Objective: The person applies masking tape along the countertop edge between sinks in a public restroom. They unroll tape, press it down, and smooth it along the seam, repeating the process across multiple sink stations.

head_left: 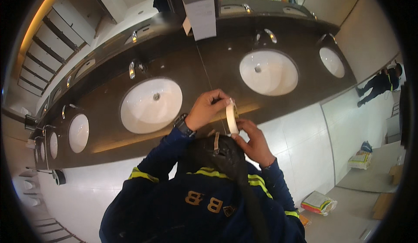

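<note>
In front of my chest, over the counter's front edge, a roll of cream masking tape (231, 117) stands on edge between my hands. My left hand (206, 110), with a dark watch on its wrist, pinches the roll's upper rim between thumb and fingertips. Lower down, my right hand (256, 143) grips the near rim, its thumb and fingers closed on it. Whether a tape end is lifted is too small to tell. Just below the roll lies a black bag-like item (213, 156) against my dark jacket, with a small tan strip (216, 141) on it.
A dark counter (202, 75) runs across with several white basins, including one left (151, 106) and one right (269, 73), each with a chrome faucet. Bags (318, 203) lie on the floor at right. Another person (383, 84) in dark clothing is far right.
</note>
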A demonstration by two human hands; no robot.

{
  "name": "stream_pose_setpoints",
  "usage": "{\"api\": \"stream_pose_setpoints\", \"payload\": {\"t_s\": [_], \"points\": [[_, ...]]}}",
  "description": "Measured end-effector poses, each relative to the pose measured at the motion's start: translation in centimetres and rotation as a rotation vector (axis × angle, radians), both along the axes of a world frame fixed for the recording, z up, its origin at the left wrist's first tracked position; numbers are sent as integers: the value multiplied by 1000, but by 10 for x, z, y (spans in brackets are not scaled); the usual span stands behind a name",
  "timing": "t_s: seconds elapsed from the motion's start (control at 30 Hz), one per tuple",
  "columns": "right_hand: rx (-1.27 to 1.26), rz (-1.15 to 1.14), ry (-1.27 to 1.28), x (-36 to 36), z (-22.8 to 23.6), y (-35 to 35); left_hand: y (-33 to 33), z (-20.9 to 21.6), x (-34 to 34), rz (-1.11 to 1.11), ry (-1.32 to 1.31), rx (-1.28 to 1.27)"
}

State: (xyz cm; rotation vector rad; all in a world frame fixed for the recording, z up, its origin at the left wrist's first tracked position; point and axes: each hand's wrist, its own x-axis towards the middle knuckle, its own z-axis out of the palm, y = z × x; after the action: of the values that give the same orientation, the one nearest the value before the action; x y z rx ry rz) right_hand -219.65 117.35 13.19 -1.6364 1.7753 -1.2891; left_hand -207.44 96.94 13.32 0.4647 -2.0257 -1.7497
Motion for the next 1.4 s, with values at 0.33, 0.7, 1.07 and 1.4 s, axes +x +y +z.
{"api": "stream_pose_setpoints", "payload": {"t_s": [0.33,0.7,1.07,1.4], "points": [[-287,-345,235,-67,99,-233,-82,-26,41,264,93,189],[-187,-652,599,-104,153,-486,-134,-66,113,483,189,303],[-778,-674,528,-138,251,-467,-155,-73,118,534,117,259],[-802,-494,346,-292,346,-309,-138,-60,105,638,-30,46]]}}
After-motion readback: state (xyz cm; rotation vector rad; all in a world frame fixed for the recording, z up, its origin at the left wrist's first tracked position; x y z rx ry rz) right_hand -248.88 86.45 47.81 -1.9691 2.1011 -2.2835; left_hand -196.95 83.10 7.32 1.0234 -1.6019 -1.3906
